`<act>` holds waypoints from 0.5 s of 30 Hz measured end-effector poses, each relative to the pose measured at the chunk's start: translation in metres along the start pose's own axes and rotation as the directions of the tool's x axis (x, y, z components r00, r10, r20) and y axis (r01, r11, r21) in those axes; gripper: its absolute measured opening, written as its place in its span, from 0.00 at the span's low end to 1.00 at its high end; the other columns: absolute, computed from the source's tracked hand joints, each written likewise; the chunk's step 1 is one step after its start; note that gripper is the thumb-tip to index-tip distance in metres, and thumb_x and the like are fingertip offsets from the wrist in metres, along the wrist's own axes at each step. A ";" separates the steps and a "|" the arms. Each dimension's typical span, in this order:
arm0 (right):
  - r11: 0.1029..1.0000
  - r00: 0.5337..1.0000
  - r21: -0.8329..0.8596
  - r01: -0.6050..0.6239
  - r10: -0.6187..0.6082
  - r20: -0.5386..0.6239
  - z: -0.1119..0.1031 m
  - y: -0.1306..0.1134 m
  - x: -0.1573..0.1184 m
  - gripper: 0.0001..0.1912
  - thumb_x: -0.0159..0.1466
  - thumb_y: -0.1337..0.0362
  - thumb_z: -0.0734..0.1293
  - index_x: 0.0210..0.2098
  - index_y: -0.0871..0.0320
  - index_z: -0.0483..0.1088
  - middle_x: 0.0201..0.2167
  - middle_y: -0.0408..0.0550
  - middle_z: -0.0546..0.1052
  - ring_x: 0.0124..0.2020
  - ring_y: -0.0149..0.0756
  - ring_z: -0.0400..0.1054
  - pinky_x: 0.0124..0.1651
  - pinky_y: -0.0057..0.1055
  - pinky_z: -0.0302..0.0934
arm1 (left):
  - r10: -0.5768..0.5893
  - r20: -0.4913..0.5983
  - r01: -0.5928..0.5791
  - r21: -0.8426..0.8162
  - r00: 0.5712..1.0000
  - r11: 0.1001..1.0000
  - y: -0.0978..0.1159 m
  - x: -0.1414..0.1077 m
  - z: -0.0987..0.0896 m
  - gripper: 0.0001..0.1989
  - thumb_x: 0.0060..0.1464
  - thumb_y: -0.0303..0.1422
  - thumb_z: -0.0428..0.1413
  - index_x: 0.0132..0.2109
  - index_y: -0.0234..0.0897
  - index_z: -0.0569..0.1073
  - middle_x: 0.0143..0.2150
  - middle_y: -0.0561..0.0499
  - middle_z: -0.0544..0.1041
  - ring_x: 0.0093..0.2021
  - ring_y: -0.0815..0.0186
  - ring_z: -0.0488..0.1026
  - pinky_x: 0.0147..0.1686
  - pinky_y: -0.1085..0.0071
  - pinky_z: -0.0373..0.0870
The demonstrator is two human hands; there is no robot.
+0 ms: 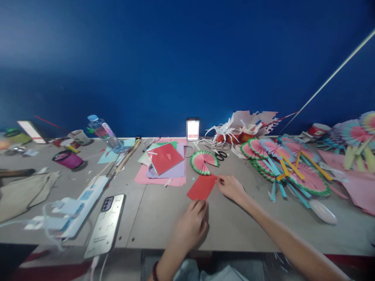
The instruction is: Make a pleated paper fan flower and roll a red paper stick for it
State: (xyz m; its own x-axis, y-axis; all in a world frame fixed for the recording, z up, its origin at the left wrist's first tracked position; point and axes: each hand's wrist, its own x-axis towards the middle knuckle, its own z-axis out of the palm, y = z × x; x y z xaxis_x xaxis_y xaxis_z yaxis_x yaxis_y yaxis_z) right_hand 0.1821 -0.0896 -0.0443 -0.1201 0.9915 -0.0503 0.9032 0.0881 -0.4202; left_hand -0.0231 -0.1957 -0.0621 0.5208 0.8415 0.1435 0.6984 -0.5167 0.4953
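A red sheet of paper (pixel 202 186) lies at a slant on the table in front of me. My left hand (pixel 192 219) has its fingers closed at the sheet's near edge. At the sheet's far right corner, my right hand (pixel 231 187) pinches the paper between thumb and fingers. Just beyond the sheet sits a round pleated paper fan (pixel 202 162), pink with a green edge and a gap on its right. Black-handled scissors (pixel 222 155) lie beside the fan, partly hidden by it.
Stacked coloured paper (pixel 165 158) lies left of the fan. Several finished paper fans (pixel 310 179) and a white computer mouse (pixel 322 211) are at right. A power strip (pixel 88 205), phone (pixel 107 224) and water bottle (pixel 105 134) stand or lie at left. A blue wall (pixel 175 70) closes the back.
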 end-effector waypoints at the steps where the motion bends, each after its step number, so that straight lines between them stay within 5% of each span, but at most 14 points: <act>1: 1.000 1.000 -0.008 -0.008 0.008 -0.006 0.000 0.001 0.001 0.11 0.63 0.66 0.61 0.25 0.57 0.70 0.21 0.45 0.73 0.25 0.32 0.64 0.28 0.27 0.43 | 0.003 -0.005 -0.003 0.002 1.000 1.000 0.000 0.000 0.000 0.28 0.53 0.20 0.47 0.61 0.35 0.62 0.57 0.43 0.69 0.60 0.57 0.64 0.58 0.57 0.71; 15: 0.993 0.993 -0.099 -0.071 0.061 -0.103 -0.002 0.007 0.006 0.13 0.67 0.65 0.57 0.33 0.60 0.72 0.27 0.50 0.76 0.29 0.36 0.68 0.30 0.29 0.49 | 0.034 -0.039 -0.033 0.022 0.999 0.999 -0.007 -0.002 0.008 0.29 0.54 0.21 0.46 0.62 0.38 0.61 0.57 0.45 0.69 0.59 0.58 0.64 0.55 0.59 0.71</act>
State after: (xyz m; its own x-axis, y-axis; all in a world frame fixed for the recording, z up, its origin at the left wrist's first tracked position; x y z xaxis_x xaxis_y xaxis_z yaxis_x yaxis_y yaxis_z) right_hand 0.1885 -0.0824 -0.0453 -0.0219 0.9996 0.0174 0.9457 0.0264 -0.3241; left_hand -0.0249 -0.1948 -0.0723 0.5243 0.8293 0.1934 0.6916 -0.5472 0.4715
